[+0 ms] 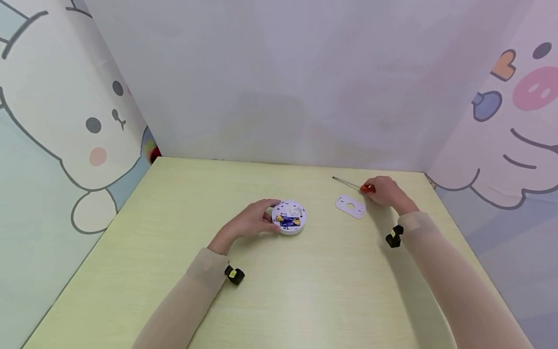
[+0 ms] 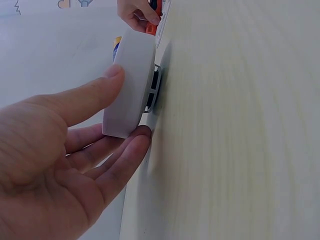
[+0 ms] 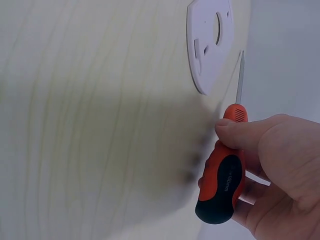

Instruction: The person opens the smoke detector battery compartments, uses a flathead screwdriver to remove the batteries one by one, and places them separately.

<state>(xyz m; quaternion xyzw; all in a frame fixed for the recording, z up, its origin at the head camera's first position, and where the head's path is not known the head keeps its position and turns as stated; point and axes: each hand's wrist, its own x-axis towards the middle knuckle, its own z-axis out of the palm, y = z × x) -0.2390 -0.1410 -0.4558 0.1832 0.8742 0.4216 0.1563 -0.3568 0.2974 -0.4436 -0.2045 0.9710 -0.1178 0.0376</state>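
A round white smoke detector (image 1: pixel 296 212), its back facing up, is held at its left rim by my left hand (image 1: pixel 249 222). A blue and yellow battery (image 1: pixel 289 221) shows in its back. In the left wrist view, thumb and fingers grip the side of the smoke detector (image 2: pixel 132 82), and a dark vented part faces the table. My right hand (image 1: pixel 385 191) grips a red and black screwdriver (image 3: pixel 220 175) by its handle, the shaft pointing left and away. Near that hand, a flat white mounting plate (image 1: pixel 350 212) with a central hole lies on the table.
The light wooden table (image 1: pixel 279 291) ends at a pale back wall (image 1: pixel 279 97). Side panels with cartoon figures stand to the left and right. A small black camera sits on each wrist.
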